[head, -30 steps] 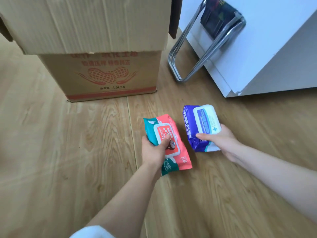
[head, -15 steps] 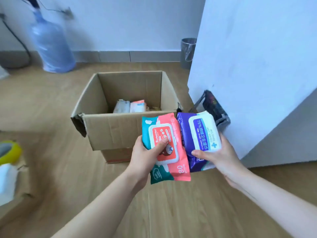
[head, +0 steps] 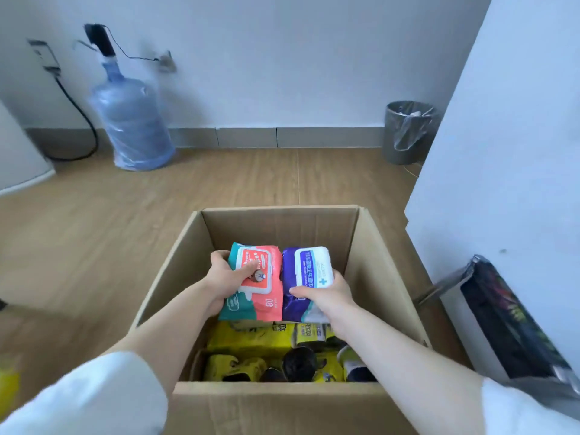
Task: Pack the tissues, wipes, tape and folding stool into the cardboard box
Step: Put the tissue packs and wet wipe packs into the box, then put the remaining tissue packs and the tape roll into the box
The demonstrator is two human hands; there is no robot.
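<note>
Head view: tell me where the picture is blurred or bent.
Head view: sharpest at the two wipe packs held by the left hand and right hand; the sleeves, folding stool and water bottle smear toward the edges; wide-angle bending tilts the white panel.

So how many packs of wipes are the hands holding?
2: the coral and teal pack in the left hand, the purple and white pack in the right hand. More could hide underneath.
</note>
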